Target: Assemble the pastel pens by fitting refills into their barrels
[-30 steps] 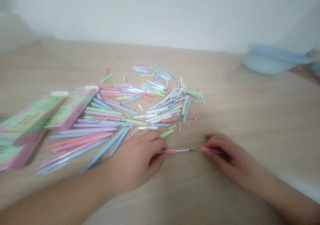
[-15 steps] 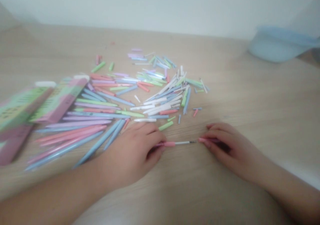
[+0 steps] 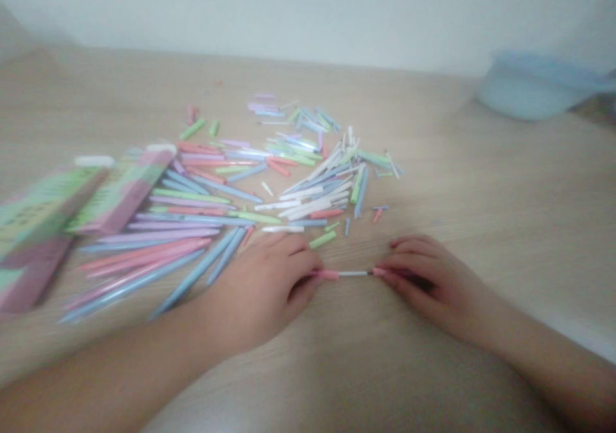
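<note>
My left hand (image 3: 269, 285) pinches a pink pen part (image 3: 330, 274), from which a thin white refill (image 3: 353, 273) with a dark tip points right. Fingers of my right hand (image 3: 428, 276) are closed on another pink pen piece (image 3: 379, 271), mostly hidden in the grip. The refill's tip meets the open end of that piece; how far it is inside I cannot tell. Both hands are low over the wooden table (image 3: 308, 369). Just beyond my left hand lie a green pen piece (image 3: 322, 240) and a white piece (image 3: 283, 229).
Pastel pen barrels (image 3: 168, 234) fan out left of my left hand. White refills and pieces (image 3: 312, 195) are heaped in the middle, with small coloured parts around them. Two printed boxes (image 3: 120, 195) stand at the left. A light-blue container (image 3: 534, 86) sits at the back right.
My right hand has moved slightly left, bringing its pink piece up to the refill tip. The gap between them has closed. My left hand keeps its pinch.
</note>
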### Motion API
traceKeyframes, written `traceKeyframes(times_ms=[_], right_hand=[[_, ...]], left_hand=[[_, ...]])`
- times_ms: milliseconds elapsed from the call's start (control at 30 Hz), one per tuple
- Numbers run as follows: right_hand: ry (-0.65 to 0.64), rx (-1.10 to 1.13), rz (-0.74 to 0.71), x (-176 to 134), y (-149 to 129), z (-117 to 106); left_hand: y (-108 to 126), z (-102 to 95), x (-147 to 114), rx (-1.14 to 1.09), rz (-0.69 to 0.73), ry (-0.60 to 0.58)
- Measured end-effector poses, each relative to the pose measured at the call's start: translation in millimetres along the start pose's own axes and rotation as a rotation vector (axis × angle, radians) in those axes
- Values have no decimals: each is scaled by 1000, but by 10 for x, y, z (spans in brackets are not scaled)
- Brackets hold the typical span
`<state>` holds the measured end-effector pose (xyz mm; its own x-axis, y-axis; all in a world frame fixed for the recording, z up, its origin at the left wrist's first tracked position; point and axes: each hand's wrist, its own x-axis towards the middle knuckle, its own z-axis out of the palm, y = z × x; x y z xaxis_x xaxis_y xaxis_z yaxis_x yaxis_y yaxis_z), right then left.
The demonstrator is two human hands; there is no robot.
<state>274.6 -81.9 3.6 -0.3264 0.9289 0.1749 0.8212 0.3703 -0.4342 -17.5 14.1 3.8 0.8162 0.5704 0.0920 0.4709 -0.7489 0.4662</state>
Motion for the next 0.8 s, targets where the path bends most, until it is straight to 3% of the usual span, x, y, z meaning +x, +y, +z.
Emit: traceKeyframes(times_ms=[300,533,667,800], right_hand=[[-2,12,-62,38,-67,94],[16,141,-57,338,-206,272],[19,220,-35,457,-167,307],[17,217,-109,432,-125,283]], left_hand=[[2,40,13,-15,10,21],[-43,2,28,-48,16,33],[-55,-5,21,-66,-40,74],[-42,8,10,-36,-53,75]])
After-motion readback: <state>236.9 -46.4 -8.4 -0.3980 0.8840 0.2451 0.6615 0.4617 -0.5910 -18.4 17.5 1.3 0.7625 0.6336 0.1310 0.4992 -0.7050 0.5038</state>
